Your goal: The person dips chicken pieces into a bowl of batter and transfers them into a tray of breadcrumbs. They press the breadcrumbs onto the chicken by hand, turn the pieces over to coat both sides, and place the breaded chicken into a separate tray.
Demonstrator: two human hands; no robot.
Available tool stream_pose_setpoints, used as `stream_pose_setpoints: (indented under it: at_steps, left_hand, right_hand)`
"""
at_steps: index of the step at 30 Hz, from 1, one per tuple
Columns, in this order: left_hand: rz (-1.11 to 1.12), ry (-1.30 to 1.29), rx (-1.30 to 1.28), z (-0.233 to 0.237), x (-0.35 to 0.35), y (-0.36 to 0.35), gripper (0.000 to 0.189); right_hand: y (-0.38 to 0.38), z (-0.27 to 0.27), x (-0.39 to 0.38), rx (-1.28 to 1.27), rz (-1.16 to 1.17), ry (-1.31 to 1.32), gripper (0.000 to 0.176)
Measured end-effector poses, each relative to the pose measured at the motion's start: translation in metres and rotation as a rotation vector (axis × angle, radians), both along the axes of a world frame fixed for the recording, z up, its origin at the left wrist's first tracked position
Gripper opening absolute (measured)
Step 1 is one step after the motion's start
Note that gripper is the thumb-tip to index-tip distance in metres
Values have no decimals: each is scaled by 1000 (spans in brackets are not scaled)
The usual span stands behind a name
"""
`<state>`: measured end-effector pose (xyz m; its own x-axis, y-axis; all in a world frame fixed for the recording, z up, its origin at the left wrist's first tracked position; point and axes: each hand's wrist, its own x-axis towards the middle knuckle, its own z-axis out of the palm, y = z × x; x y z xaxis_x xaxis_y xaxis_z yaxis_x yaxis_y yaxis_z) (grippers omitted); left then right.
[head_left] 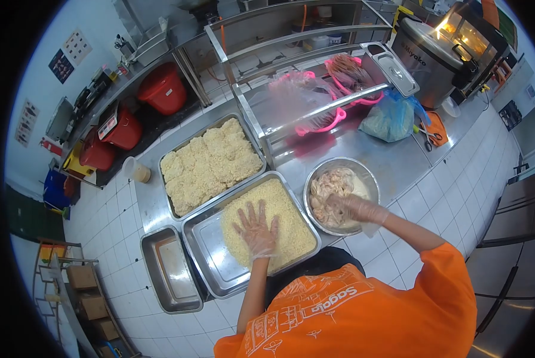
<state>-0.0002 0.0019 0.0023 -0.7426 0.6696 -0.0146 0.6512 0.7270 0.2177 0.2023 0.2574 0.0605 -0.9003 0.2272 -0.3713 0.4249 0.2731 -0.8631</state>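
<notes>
My left hand, in a clear plastic glove, lies with spread fingers on pale yellow breadcrumbs. The crumbs fill the right part of a metal tray, whose left part shows bare metal. To the right, my gloved right hand reaches into a round steel bowl. Pieces of raw meat in a whitish liquid sit in that bowl, and the right fingertips are hidden among them. Behind the crumb tray, another tray holds many crumb-coated pieces packed close together.
An empty-looking metal pan stands left of the crumb tray. A plastic cup is near the table's left edge. Pink baskets, a blue bag, scissors and a Miyako cooker are behind. A metal rack frame crosses the table.
</notes>
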Motion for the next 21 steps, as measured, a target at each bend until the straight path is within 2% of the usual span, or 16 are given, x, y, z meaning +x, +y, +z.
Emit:
stream_pose_setpoints:
  at_steps: [2, 5, 7, 9, 11, 13, 16, 19, 21]
  left_hand:
    - [1, -4, 7, 1, 1, -1, 71]
    - [1, 39, 8, -5, 1, -1, 70]
    - [3, 30, 6, -4, 1, -1, 71]
    - [5, 30, 8, -2, 0, -1, 71]
    - [6, 33, 14, -1, 1, -1, 71]
    - [4, 28, 25, -3, 1, -1, 71]
    - [5, 44, 21, -6, 1, -1, 71]
    - [2, 68, 18, -11, 0, -2, 71]
    - [-2, 75, 21, -11, 0, -2, 71]
  right_hand:
    - [14, 21, -9, -133, -83, -14, 67]
    - [28, 40, -13, 265, 76, 27, 63]
    - [34, 26, -15, 707, 292, 126, 64]
    - [36, -21, -15, 783, 325, 237, 63]
    - [31, -38, -11, 835, 353, 250, 62]
    - [23, -35, -8, 856, 376, 160, 61]
    - [26, -15, -15, 580, 206, 69, 60]
    - [31, 8, -15, 465, 140, 336, 61]
    - [37, 21, -9, 250, 58, 252, 69]
